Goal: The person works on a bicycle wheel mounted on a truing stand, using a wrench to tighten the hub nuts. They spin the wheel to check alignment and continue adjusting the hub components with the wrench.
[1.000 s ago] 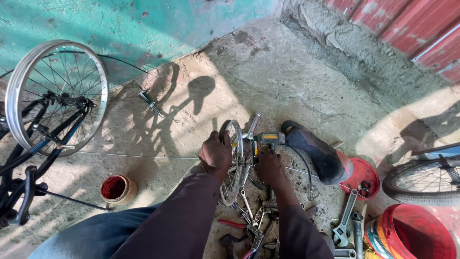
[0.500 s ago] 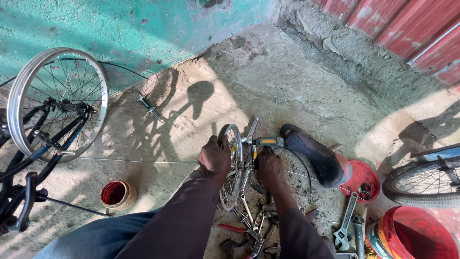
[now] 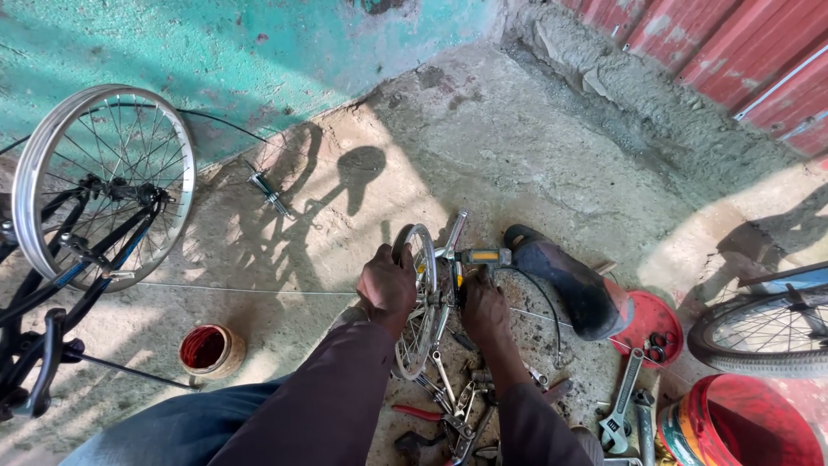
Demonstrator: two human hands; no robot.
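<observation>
While I look straight down from my seat, this is how things lie:

Floor: bare, rough grey concrete (image 3: 517, 147), half in sun and half in shade, with my shadow thrown ahead of me.
Walls: a chipped turquoise painted wall (image 3: 216, 52) ahead; red corrugated metal sheeting (image 3: 733, 60) at the upper right above a crude concrete kerb.
Thing in hand: a small silver spoked bicycle wheel (image 3: 420, 302), standing on edge on the floor between my knees, nearly edge-on to me.
Its long axis: the rim runs from near my lap away toward the turquoise wall, top tipped slightly away from me; a yellow-handled tool (image 3: 483, 256) juts rightward from the hub area.
Left hand (image 3: 388, 285): knuckles up, fingers curled over the top of the rim, closed firmly around it.
Right hand (image 3: 483, 311): just right of the wheel, back of the hand toward me, fingers bent down at the hub beside the yellow-handled tool; I cannot tell what they clasp.
Arms: both in dark maroon sleeves, reaching forward and converging on the wheel.
Near right: a black rubber boot (image 3: 569, 280) lying on its side, touching a red plastic lid (image 3: 647, 315).
Near feet: scattered steel spanners (image 3: 448, 388) and an adjustable wrench (image 3: 623, 406).
Left side: an upturned black bicycle with a large silver wheel (image 3: 103, 185); a small red-stained tin (image 3: 207, 349) well apart from my hands.
Lower right: a red plastic bucket (image 3: 750, 427).
</observation>
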